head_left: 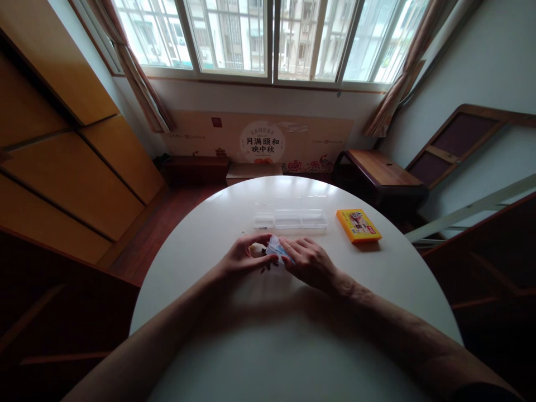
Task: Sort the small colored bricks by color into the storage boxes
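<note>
Between my two hands, just above the middle of the white table, is a small clear plastic box (pixel 274 245) with something light blue in or on it. My left hand (pixel 247 254) grips its left side between thumb and fingers. My right hand (pixel 309 259) closes over its right side, fingers lying across the top. Several small dark pieces (pixel 268 268) lie on the table under the box, partly hidden by my hands. A pale, roundish item (pixel 256 248) shows behind my left fingers; its kind is unclear. Beyond my hands stands a clear compartment tray (pixel 288 219).
A yellow-orange box (pixel 359 225) with a printed picture lies on the right of the round white table (pixel 268 346). Past the table are a wooden bench (pixel 383 167), low boxes (pixel 255 172) by the wall and a window (pixel 272 39). Wooden cabinets (pixel 71 173) stand at left.
</note>
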Motion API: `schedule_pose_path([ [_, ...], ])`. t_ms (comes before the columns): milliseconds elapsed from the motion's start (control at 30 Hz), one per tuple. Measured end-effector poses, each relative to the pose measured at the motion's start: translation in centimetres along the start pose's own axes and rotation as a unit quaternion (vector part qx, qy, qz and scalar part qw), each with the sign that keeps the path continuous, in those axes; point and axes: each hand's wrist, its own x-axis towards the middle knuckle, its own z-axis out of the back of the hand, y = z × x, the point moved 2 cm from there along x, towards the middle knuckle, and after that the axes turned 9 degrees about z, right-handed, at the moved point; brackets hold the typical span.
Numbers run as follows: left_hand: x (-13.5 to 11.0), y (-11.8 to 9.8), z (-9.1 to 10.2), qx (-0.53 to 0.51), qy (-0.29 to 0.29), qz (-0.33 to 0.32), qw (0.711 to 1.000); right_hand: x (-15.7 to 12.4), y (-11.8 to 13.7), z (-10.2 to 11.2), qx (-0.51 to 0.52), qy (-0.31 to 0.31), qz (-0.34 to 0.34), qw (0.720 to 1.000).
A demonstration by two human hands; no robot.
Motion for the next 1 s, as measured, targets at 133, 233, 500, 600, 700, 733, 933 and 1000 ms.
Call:
schedule_pose_path([
  [133,0.0,-0.1,0.1,0.009,-0.016,-0.019,1.000,-0.2,-0.3,0.3,0.059,-0.015,-0.037,0.997],
  [233,0.0,0.3,0.4,0.021,-0.029,-0.043,0.998,0.0,-0.6,0.9,0.109,-0.020,-0.068,0.992],
  [500,0.1,0.6,2.2,0.034,-0.049,-0.101,0.993,-0.1,-1.7,1.6,0.209,-0.116,-0.159,0.958],
  [600,-0.2,0.4,2.9,0.039,-0.060,-0.105,0.992,-0.4,-1.7,1.2,0.242,-0.116,-0.157,0.950],
  [700,-0.4,0.0,3.2,0.059,-0.054,-0.109,0.991,-0.7,-1.7,0.9,0.269,-0.113,-0.170,0.941],
  [733,-0.5,-0.2,3.3,0.064,-0.050,-0.115,0.990,-0.8,-1.7,0.8,0.274,-0.113,-0.178,0.938],
  [933,-0.6,-1.7,3.3,0.151,-0.051,-0.187,0.969,-1.0,-1.7,0.2,0.276,-0.102,-0.220,0.930],
  [1000,-0.7,-2.0,3.2,0.185,-0.053,-0.203,0.960,-1.0,-1.8,0.1,0.272,-0.098,-0.230,0.929],
])
